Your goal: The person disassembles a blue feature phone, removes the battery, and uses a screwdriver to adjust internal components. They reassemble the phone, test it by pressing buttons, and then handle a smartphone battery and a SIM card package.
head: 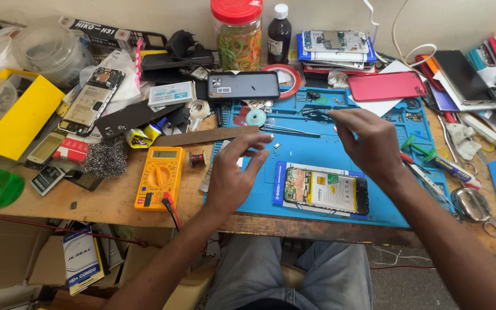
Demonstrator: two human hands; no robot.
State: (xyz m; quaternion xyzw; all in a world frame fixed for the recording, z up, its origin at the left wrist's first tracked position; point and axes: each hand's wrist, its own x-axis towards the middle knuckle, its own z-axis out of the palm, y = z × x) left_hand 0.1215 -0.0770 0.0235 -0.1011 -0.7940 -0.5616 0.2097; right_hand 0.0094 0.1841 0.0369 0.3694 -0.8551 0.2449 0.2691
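Observation:
My left hand [233,172] hovers over the left part of the blue work mat [317,150], fingers spread, holding nothing. My right hand [368,143] hovers above the mat's middle with its fingers pointing down and left; nothing shows in it. Below and between the hands lies an opened phone [325,192] with its back off, circuit board and battery showing. Tweezers [291,130] and small screws lie on the mat beyond my left fingertips.
A yellow multimeter [159,177] lies left of the mat with its leads over the table edge. A dark phone [243,85], a red phone [387,86], a jar of rubber bands [237,34], a brown bottle [279,35], scissors [477,208] and several phone parts crowd the bench.

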